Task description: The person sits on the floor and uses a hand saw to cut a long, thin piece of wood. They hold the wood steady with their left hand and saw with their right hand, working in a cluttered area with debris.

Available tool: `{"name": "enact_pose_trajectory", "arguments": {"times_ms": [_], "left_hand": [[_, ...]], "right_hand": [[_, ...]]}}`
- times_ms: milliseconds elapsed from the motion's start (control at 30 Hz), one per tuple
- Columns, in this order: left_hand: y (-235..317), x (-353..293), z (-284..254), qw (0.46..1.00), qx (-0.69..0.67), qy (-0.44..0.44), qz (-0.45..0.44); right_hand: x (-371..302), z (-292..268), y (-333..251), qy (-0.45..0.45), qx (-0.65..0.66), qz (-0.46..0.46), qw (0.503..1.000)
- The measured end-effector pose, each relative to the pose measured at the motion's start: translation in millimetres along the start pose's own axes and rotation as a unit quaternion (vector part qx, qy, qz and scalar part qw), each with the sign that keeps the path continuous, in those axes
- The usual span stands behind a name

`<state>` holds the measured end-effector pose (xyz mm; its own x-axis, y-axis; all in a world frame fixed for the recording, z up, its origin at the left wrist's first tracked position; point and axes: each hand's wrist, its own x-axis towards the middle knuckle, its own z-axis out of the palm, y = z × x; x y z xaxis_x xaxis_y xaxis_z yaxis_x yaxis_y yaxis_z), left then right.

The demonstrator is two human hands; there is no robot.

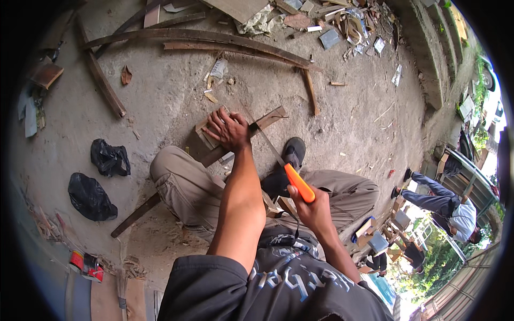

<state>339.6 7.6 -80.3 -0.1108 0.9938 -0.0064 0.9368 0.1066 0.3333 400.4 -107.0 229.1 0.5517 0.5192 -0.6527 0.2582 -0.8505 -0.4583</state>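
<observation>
My left hand [231, 128] presses down on a long wooden strip [272, 117], its fingers bent over the wood and somewhat apart. Beneath that strip stands a wooden block [205, 136], partly hidden by the hand. In my right hand [315, 210] is the orange handle of a handsaw [297, 182], fingers wrapped round it. The saw's thin blade [273, 148] slants up and left to the strip and crosses it just right of my left hand. The strip runs down left past my knee, with its lower end [124, 226] near the floor.
Long dark boards [214, 37] lie on the concrete beyond my hands, a short stick [310, 92] beside them. Scrap [353, 27] litters the far floor. Two black plastic bags [91, 196] sit at left. My shoe [294, 152] is close to the blade. Another person [450, 208] is at right.
</observation>
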Motion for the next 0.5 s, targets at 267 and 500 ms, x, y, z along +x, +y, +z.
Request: {"name": "enact_pose_trajectory", "arguments": {"times_ms": [267, 500], "left_hand": [[2, 7, -3, 1.0, 0.02, 0.011, 0.0], [3, 16, -1, 0.999, 0.019, 0.029, 0.007]], "right_hand": [[17, 9, 11, -0.003, -0.016, -0.013, 1.0], [-26, -11, 39, 0.017, 0.044, -0.049, 0.998]]}}
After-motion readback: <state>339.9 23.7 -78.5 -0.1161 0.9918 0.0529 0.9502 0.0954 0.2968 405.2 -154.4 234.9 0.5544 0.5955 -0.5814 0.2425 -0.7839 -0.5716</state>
